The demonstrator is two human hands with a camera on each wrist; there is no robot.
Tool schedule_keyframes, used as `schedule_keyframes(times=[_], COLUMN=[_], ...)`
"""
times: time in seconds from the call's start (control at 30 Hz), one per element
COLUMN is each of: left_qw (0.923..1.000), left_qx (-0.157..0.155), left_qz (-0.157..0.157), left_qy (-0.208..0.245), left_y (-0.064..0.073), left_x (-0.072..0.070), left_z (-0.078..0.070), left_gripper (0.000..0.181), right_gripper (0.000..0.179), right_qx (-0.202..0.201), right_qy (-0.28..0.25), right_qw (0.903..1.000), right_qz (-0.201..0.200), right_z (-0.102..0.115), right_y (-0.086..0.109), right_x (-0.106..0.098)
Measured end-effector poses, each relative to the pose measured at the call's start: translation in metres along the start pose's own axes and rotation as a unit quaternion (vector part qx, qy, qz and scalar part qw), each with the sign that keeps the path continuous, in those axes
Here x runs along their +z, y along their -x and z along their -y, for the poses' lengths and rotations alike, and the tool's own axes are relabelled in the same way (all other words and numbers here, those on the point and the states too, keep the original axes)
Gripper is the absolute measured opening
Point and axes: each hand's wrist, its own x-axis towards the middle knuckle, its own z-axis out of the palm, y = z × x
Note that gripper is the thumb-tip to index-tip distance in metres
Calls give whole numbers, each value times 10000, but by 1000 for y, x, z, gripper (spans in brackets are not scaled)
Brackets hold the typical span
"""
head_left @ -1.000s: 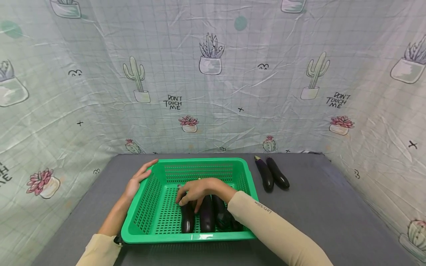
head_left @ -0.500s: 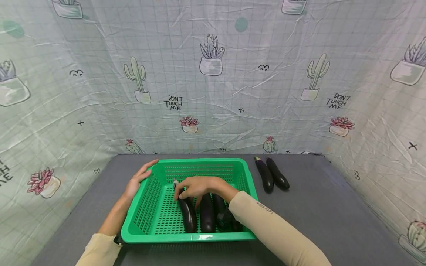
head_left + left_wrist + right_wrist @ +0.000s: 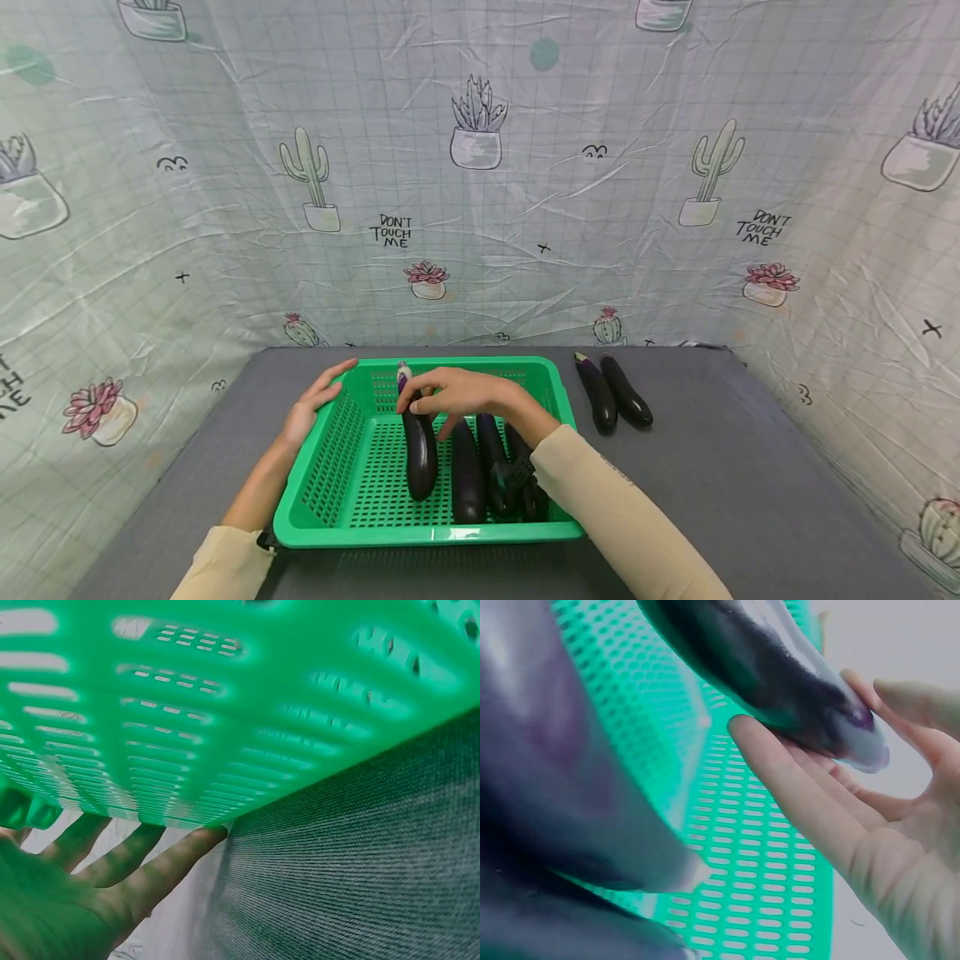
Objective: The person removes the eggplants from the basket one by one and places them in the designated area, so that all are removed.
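My right hand [image 3: 450,392] grips a dark purple eggplant [image 3: 420,458] near its pale stem end, above the left half of the green basket [image 3: 431,536]. The eggplant's lower end hangs toward the front of the basket. In the right wrist view, the fingers and thumb surround the end of this eggplant [image 3: 772,667]. My left hand [image 3: 303,408] rests along the basket's left side with its fingers stretched out. The left wrist view shows those fingers [image 3: 172,870] straight against the perforated basket wall [image 3: 187,742].
Several more eggplants lie side by side in the right half of the basket, one [image 3: 467,479] nearest the held eggplant. Two eggplants [image 3: 597,396] lie on the grey tabletop [image 3: 720,467] right of the basket. A cactus-print curtain [image 3: 540,208] hangs behind the table.
My right hand has risen and moved toward the back of the basket, lifting the eggplant off its place beside the others. The left hand stays on the basket's side.
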Motion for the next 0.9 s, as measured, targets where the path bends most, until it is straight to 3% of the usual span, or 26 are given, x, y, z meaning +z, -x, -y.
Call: schedule_keyframes(times=[0.3,0.9], left_qw=[9997,10000], left_qx=[41,-50], left_qz=[114,58], left_qy=[205,61], left_y=[0,0], left_x=[-2,0], left_z=[0,-1], left_gripper=[51,52], right_gripper=[24,27], right_qx=[-352,-957], right_qy=[-175,-524], right_qw=[9987,9871], right_qz=[-312,-1169], right_z=[9,21], right_y=[11,29], right_x=[-6,-14])
